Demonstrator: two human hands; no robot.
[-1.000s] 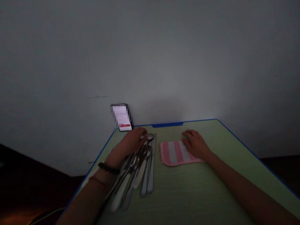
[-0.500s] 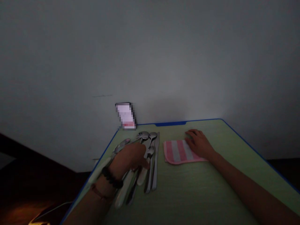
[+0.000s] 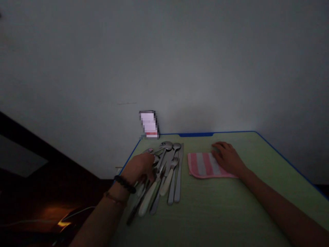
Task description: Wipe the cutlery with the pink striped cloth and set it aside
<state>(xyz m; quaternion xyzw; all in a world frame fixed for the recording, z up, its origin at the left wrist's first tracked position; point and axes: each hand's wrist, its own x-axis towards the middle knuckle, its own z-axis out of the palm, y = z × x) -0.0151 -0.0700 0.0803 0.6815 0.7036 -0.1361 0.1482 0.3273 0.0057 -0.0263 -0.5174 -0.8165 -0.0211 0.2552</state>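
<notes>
My left hand reaches down among the cutlery at the left of the table, its fingers curled. What they hold, if anything, is hidden under the palm. Close to its thumb lie a white-handled fork and several metal spoons, one with its round bowl toward the wall. A second, shorter white-handled fork rests beside a table knife at the right of the group. My right hand lies open, fingers stretched, over the right part of a folded pink-and-white striped cloth.
A phone, its screen blurred, leans on the wall at the table's back left corner. The pale green table has a blue edge. Below its left side, a thin cable shows in the dark.
My left hand has shifted left over the cutlery, away from the shorter white-handled fork, uncovering more handles. The view has turned slightly left. My right hand stays on the cloth.
</notes>
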